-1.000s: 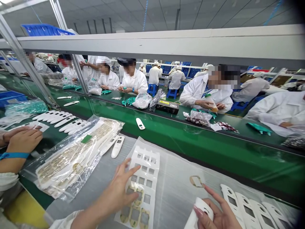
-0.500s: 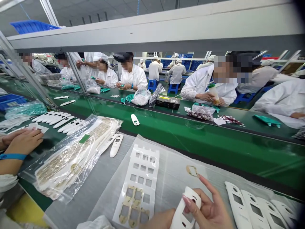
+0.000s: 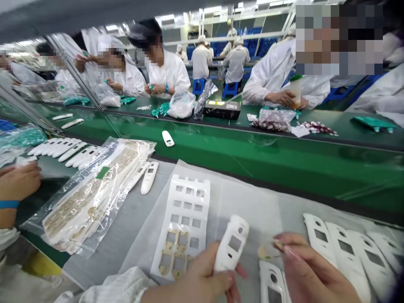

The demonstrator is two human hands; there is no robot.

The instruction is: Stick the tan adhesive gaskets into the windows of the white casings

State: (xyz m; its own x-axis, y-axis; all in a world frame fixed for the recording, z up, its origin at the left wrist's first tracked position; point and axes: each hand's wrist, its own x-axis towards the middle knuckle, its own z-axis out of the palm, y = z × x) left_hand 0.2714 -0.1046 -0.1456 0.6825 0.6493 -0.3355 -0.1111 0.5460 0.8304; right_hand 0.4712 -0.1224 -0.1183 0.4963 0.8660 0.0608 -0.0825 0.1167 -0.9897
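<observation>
Right hand point(image 3: 311, 269) now pinching tan gasket point(image 3: 267, 252), just lifted off film point(image 3: 261, 210); left hand point(image 3: 198, 280) gripping white casing point(image 3: 227, 255), window up.

No words or numbers are readable anywhere in this view. A black box point(image 3: 222, 110) at upper center is carrying a yellow label point(image 3: 217, 102) on its top, but the print is too small and blurred to make out. A green tag point(image 3: 102, 172) is sitting on the plastic bag point(image 3: 78, 198) at center left of the frame, and it is showing no legible marks. The white casing point(image 3: 232, 244) at lower center is showing only a window and small holes, with no lettering visible.
</observation>
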